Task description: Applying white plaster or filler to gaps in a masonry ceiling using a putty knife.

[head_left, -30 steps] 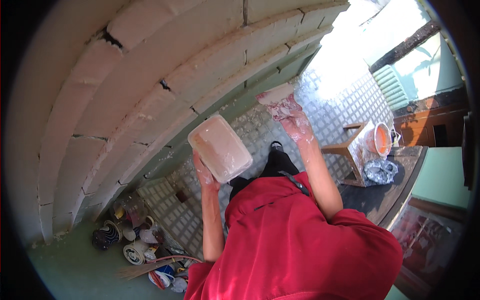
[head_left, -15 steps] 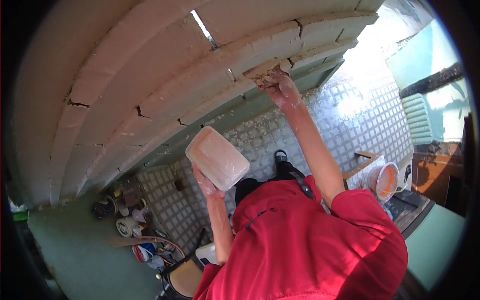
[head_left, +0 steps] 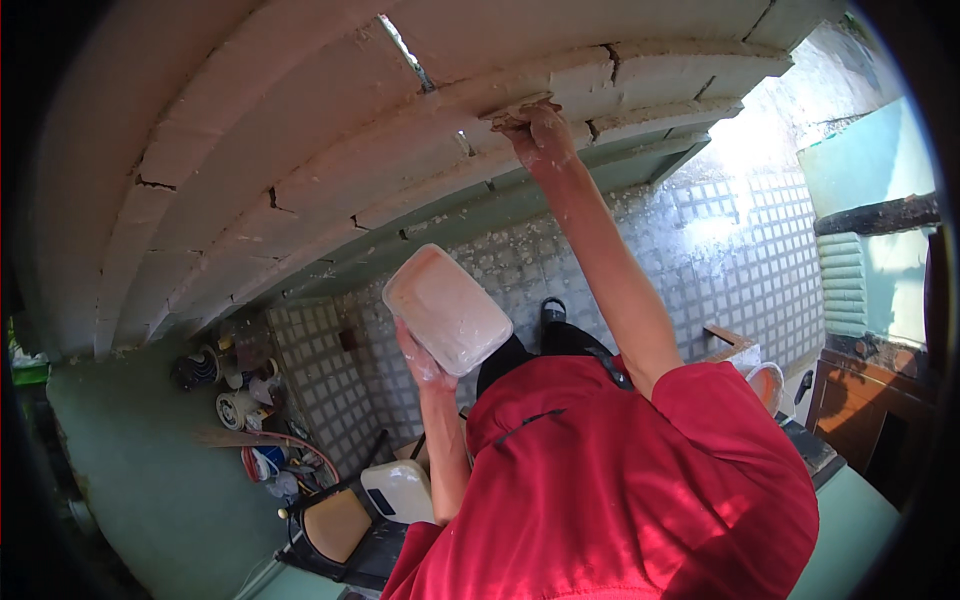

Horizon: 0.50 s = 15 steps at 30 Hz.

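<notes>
My left hand (head_left: 425,362) is closed around the side of a rectangular white plastic tub (head_left: 447,310), which has pale paste smeared over its inside. Farther up, my right hand (head_left: 543,138) grips a flat, paste-coated putty spreader (head_left: 522,108); its blade lies against the slatted ceiling panel (head_left: 470,100). The fingers partly hide the spreader, and both hands are spotted with white. Cracks and open gaps run across the pale boards, with light showing through a slit (head_left: 405,50) left of the spreader.
Tiled floor (head_left: 740,230) lies far below, spattered white. Several pots and tools stand at the left, near a chair (head_left: 335,525) and a white lidded box (head_left: 400,490). At right are an orange-stained bucket (head_left: 766,385) and a wooden cabinet (head_left: 860,400).
My right hand has moved slightly up and left with the putty spreader, whose face now lies flatter to the boards. The tub has shifted slightly right in the view.
</notes>
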Available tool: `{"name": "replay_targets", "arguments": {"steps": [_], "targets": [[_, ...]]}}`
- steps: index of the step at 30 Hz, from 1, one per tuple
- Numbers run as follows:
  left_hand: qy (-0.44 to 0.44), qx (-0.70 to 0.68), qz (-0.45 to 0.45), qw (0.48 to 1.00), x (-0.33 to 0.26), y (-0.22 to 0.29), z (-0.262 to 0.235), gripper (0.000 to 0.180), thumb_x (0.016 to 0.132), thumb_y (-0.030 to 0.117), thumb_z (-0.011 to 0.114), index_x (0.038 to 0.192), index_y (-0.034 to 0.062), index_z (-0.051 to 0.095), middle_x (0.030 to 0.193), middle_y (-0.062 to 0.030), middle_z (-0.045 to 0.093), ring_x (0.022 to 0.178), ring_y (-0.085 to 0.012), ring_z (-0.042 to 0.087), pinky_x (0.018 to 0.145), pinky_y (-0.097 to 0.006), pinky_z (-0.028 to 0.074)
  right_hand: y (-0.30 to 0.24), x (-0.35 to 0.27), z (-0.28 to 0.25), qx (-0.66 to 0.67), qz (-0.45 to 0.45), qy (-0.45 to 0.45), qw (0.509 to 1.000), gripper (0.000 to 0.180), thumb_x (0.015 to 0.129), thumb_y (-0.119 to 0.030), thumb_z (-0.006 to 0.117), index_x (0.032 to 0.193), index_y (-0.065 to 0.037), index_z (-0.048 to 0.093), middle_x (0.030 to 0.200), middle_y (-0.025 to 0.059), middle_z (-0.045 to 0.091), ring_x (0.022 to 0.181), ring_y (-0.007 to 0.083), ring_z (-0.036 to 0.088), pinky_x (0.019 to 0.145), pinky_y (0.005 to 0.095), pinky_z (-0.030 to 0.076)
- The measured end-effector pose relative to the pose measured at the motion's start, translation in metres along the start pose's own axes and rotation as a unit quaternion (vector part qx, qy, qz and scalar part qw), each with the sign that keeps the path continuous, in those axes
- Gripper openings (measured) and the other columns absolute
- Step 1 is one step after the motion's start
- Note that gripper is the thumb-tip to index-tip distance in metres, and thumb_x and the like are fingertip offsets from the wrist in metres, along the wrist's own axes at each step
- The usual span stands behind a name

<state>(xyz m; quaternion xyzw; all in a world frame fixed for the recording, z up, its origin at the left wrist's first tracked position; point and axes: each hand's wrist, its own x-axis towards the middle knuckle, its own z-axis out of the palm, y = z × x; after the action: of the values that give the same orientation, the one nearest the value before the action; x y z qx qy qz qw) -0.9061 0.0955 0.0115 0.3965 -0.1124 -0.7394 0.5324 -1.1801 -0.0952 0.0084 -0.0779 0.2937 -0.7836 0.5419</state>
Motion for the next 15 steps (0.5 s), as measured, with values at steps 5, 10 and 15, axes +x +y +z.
{"name": "replay_targets", "arguments": {"steps": [5,10,15], "targets": [[-0.003,-0.002,0.003,1.0,0.0,-0.001,0.002,0.057,0.096,0.049,0.042,0.14,0.0125,0.04,0.136,-0.0061,0.05,0.119,-0.0283,0.054,0.097,-0.045,0.048,-0.002,0.026,0.007,0.005,-0.004,0.035,0.999,0.007,0.08,0.01,0.052,0.079,0.003,0.051,0.09,0.0167,0.057,0.079,0.0319,0.062,0.068,0.0449,0.058],[-0.005,-0.004,0.004,1.0,0.0,-0.002,0.002,0.057,0.096,0.049,0.042,0.14,0.0125,0.04,0.135,-0.0059,0.05,0.119,-0.0281,0.054,0.097,-0.045,0.048,-0.004,0.045,0.01,-0.01,0.01,0.116,0.993,0.006,0.078,0.012,0.051,0.075,0.006,0.049,0.086,0.0189,0.054,0.077,0.0367,0.06,0.068,0.0493,0.058],[0.001,-0.007,0.011,1.0,-0.003,-0.001,-0.002,0.057,0.096,0.049,0.042,0.14,0.0125,0.041,0.135,-0.0056,0.051,0.119,-0.0278,0.054,0.097,-0.044,0.048,-0.004,0.053,0.0,-0.034,0.091,0.106,0.99,0.006,0.079,0.015,0.042,0.085,0.015,0.043,0.091,0.0266,0.049,0.083,0.0513,0.056,0.079,0.0619,0.055]]}}
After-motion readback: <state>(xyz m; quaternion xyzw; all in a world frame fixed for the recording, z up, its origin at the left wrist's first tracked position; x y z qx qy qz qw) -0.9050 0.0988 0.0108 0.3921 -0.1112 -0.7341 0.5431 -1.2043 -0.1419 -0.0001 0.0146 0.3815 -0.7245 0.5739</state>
